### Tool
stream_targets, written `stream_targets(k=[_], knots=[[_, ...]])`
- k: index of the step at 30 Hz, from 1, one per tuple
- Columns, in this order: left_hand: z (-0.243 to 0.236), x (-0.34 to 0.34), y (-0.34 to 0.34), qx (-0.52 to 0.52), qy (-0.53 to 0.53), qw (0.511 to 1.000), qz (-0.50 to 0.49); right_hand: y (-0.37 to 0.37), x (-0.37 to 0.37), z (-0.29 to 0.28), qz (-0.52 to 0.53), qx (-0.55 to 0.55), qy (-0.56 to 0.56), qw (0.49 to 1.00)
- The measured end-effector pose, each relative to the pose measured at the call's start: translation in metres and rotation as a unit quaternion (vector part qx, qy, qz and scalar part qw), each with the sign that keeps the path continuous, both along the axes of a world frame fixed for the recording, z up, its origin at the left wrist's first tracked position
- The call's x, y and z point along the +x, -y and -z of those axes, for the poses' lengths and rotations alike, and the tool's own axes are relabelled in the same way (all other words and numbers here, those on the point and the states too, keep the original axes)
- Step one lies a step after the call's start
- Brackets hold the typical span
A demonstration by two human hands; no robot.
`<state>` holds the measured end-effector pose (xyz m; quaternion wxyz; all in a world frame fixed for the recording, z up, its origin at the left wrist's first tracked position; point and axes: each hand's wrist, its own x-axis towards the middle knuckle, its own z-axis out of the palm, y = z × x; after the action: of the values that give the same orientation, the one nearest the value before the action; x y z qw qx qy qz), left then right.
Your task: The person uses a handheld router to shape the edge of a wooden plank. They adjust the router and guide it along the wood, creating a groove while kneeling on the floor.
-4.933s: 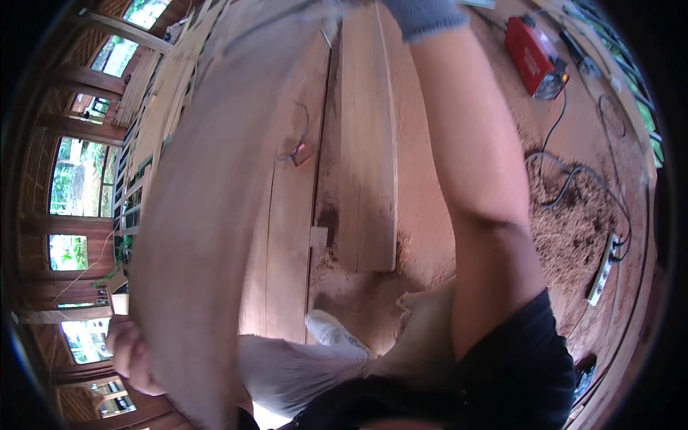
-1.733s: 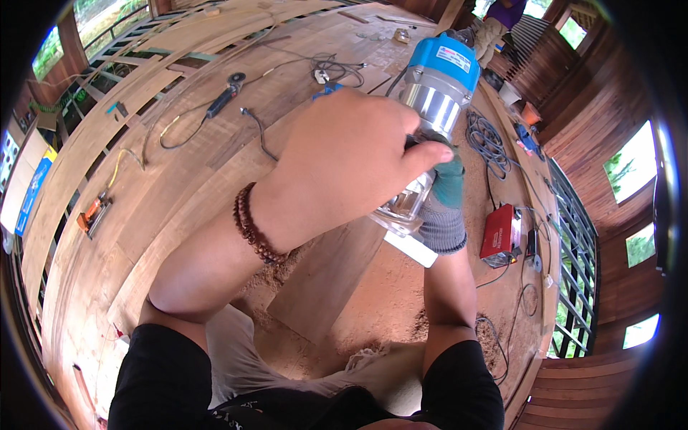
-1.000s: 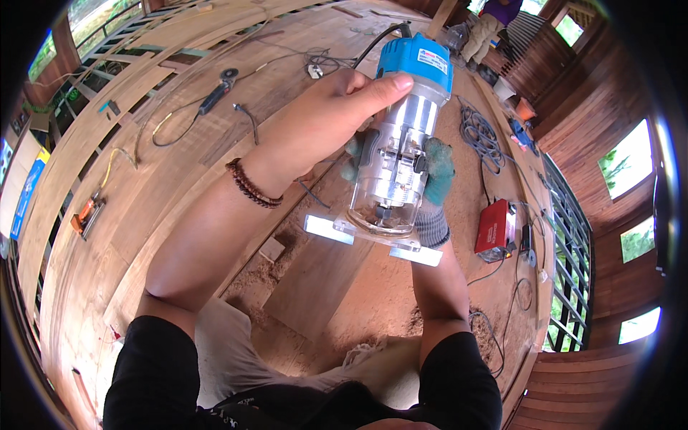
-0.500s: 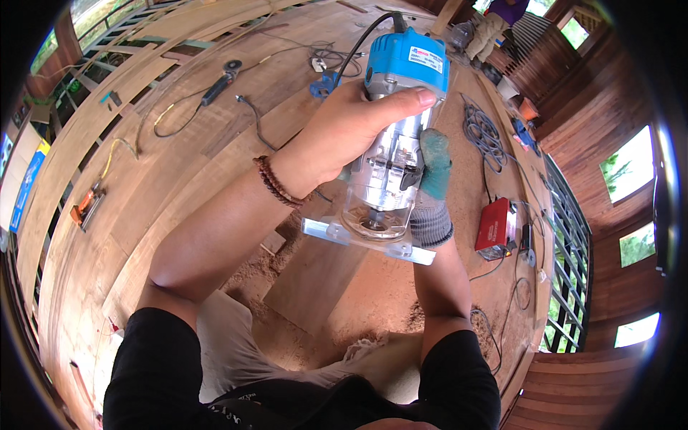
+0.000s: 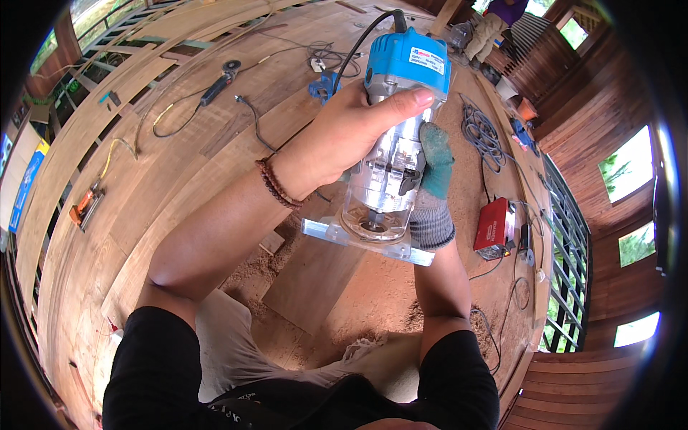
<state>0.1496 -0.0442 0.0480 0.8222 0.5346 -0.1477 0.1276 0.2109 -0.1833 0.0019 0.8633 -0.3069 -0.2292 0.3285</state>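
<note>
In the head view, the router [image 5: 394, 161] is at one o'clock, held up and tilted. The left hand [image 5: 351, 132] wraps its fingers around the barrel; the gloved right hand [image 5: 435, 165], fingers partly hidden, seems to clasp it from behind. If the glove slides on smooth plastic, or the cord [image 5: 358, 46] at twelve tugs, the router could fall onto the board [image 5: 312, 283] at seven.

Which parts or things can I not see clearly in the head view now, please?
In the head view:
- Left hand: most fingers, hidden behind the router.
- Gloved right hand: most fingers, also behind the router.
- Board below: far end, covered by the router.
- Co-worker: head, cut off by the upper edge.
- Teal-and-dark item: too small to identify.
</note>
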Motion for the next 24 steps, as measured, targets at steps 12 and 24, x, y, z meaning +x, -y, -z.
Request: stream_targets(k=[12, 24], knots=[[-0.0010, -0.0027, 0.0012, -0.012, 0.007, 1.000, 0.011, 0.0027, -0.0035, -0.0058, -0.032, -0.001, 0.017, 0.999], [-0.0006, -0.0038, 0.0031, -0.023, 0.023, 0.999, 0.010, 0.0047, -0.0017, -0.0038, -0.030, 0.000, 0.029, 0.999]])
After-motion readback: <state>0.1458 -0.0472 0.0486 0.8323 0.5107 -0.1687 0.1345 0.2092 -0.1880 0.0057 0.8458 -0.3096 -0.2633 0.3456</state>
